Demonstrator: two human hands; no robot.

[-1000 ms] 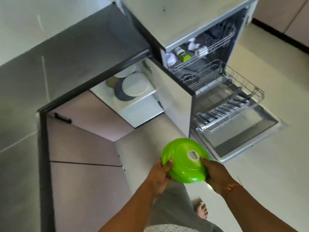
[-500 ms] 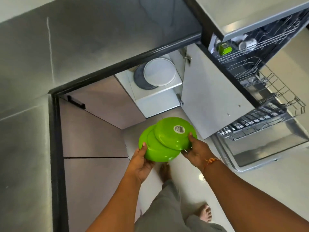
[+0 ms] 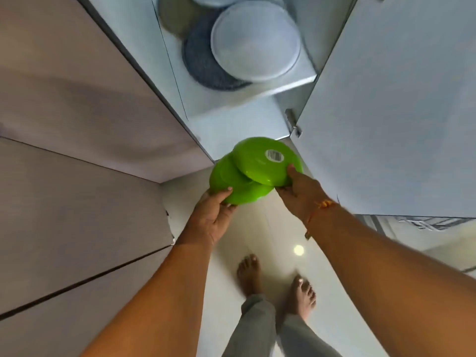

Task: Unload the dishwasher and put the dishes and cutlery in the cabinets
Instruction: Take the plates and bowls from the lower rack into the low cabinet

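I hold two bright green plates upside down in front of an open lower cabinet. My left hand (image 3: 211, 215) grips the lower green plate (image 3: 231, 186) at its near edge. My right hand (image 3: 298, 191) grips the upper green plate (image 3: 260, 161), which carries a barcode sticker and overlaps the lower one, shifted to the right. Both plates hang over the floor just before the cabinet's bottom shelf (image 3: 244, 124). On the cabinet's upper shelf (image 3: 291, 83) lie a white plate (image 3: 255, 39) on a dark grey plate (image 3: 203, 65), with an olive plate (image 3: 175, 19) behind.
The open cabinet door (image 3: 399, 112) stands at the right, close to my right hand. Closed cabinet fronts (image 3: 77, 176) fill the left. A corner of the dishwasher rack (image 3: 432, 224) shows at the right edge. My bare feet (image 3: 273, 284) stand on the glossy floor.
I have stepped and leaned in toward the open cabinet, so the shelves now fill the top of the view. The two plates have slid further apart and moved nearer the cabinet opening.
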